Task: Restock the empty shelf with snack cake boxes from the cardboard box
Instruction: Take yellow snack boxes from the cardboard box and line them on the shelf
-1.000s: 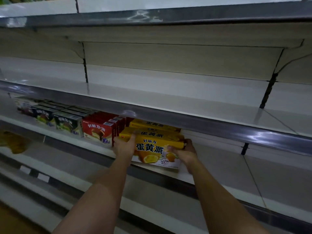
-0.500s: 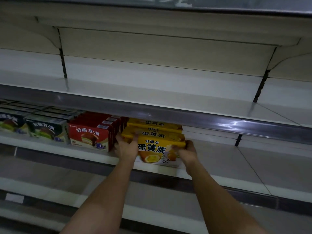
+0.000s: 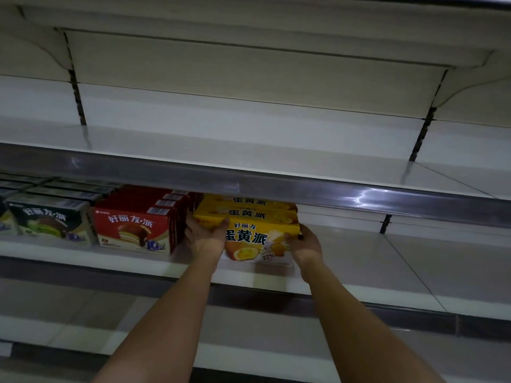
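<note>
A yellow snack cake box (image 3: 253, 239) stands at the front of the white shelf (image 3: 359, 261), with two more yellow boxes (image 3: 246, 208) lined up behind it. My left hand (image 3: 206, 236) grips its left end and my right hand (image 3: 304, 244) grips its right end. Directly to the left stands a row of red snack cake boxes (image 3: 132, 228), touching or nearly touching my left hand. Further left are green snack cake boxes (image 3: 47, 219). The cardboard box is out of view.
The shelf surface to the right of the yellow boxes is bare. An upper shelf (image 3: 249, 145) with a metal front rail (image 3: 331, 192) overhangs the boxes closely. A lower shelf (image 3: 83, 313) runs beneath my forearms.
The view has shifted closer and rightward. Both hands have kept their hold on the front yellow box, which now sits a little deeper on the shelf beside the red boxes.
</note>
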